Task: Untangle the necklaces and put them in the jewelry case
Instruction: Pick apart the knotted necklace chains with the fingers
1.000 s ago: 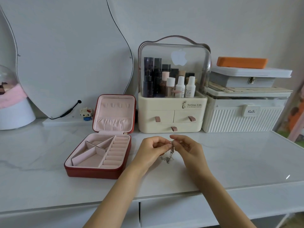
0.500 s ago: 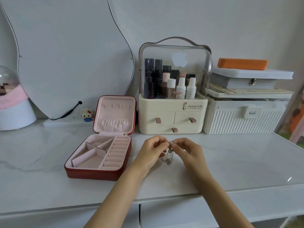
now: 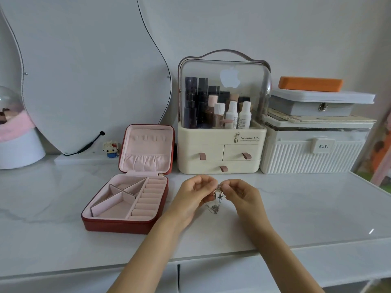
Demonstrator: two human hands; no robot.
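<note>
Over a white marbled table [image 3: 63, 197] against a pale wall, the left hand [image 3: 193, 194] and right hand [image 3: 243, 193] pinch tangled necklaces [image 3: 216, 197].

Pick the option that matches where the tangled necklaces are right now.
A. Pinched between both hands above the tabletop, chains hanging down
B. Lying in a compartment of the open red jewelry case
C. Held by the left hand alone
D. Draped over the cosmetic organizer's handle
A: the left hand and right hand both pinch the tangled necklaces, right of the red jewelry case, whose compartments show no chain.
</note>
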